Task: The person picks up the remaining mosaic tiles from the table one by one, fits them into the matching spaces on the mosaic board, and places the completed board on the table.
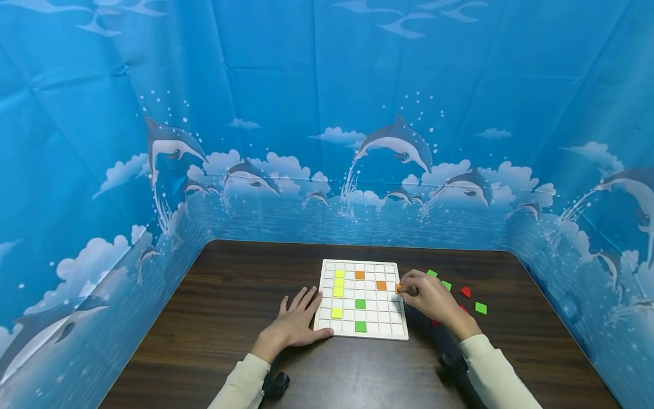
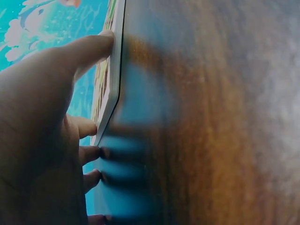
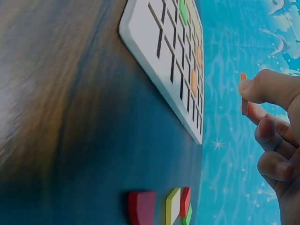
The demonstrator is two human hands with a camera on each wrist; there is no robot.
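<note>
A white grid board (image 1: 378, 316) lies on the dark wooden table, with yellow tiles (image 1: 338, 292), orange tiles (image 1: 360, 275) and green tiles (image 1: 360, 304) in some of its squares. My left hand (image 1: 293, 325) rests spread at the board's left side, thumb on the near left corner and fingertips along the edge. Over the board's right edge, my right hand (image 1: 431, 294) pinches a small orange tile (image 3: 244, 105) between thumb and index finger. In the right wrist view this tile is held up on edge, above the board's surface.
Loose green tiles (image 1: 481, 308) and red tiles (image 1: 465, 292) lie to the right of the board, partly hidden behind my right hand. Around the table (image 1: 230, 318) hangs a blue curtain (image 1: 276, 102) printed with dolphins.
</note>
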